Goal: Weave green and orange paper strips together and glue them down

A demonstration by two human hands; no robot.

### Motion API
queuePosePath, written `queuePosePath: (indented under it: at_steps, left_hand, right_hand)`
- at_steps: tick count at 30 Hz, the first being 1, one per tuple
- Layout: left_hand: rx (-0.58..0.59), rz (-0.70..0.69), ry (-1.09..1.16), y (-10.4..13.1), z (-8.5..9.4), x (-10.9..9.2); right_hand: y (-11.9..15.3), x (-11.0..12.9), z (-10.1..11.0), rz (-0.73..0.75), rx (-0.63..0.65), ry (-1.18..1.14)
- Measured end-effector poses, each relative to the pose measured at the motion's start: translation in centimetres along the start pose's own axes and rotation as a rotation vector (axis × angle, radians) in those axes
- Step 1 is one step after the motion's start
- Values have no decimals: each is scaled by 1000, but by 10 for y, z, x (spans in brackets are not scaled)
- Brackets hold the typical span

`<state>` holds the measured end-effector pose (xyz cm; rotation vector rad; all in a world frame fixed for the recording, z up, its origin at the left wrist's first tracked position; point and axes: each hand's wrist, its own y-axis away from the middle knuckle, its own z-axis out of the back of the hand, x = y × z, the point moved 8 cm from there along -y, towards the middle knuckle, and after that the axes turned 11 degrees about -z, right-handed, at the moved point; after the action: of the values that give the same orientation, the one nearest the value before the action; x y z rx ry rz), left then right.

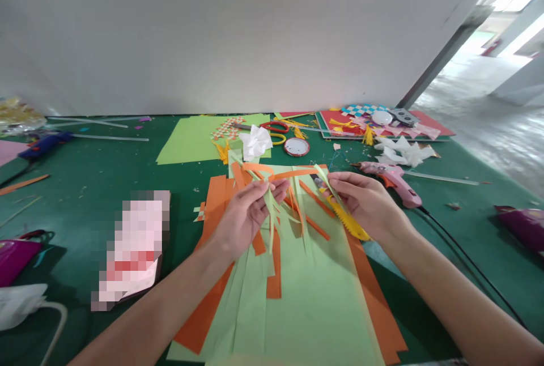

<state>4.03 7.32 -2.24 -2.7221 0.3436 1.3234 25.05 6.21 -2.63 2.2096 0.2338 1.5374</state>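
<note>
Thin paper strips (271,207), green and orange, hang from the pinched thumb and fingers of my left hand (250,207). My right hand (361,196) pinches a pale green strip (321,174) near its top. An orange strip (297,173) spans the space between both hands. Below the right hand lies a yellow utility knife (349,220), its front end partly covered. Under both hands are light green paper sheets (314,298) over orange sheets (376,303), with loose orange strips (274,264) on top.
A pink glue gun (397,182) with a black cord lies right. Behind are scissors (275,127), crumpled tissue (255,142), a round mirror-like disc (296,147) and a red folder (433,122). A blurred-out phone (136,241) rests left; a blue glue gun (46,144) lies farther back.
</note>
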Motion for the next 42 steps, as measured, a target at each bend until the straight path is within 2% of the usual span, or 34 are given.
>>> queuePosePath:
  at_steps: [8,21,29,33,42]
  left_hand:
    - [66,-34,-40,1,-4,0]
    - [45,-59,-68,2,-2,-3]
    - [43,-101,-115,1,0,-5]
    - [24,-150,-184,2,0,-8]
    - [-64,-144,-361,3,8,-8]
  right_hand:
    - [3,-7,-9,-102,81,-92]
    - [2,-10,-8,-166,68,-123]
    - [2,-9,-10,-150,90,-113]
    - [5,-6,-12,-97,107,-86]
    - [5,0,-6,49,78,-4]
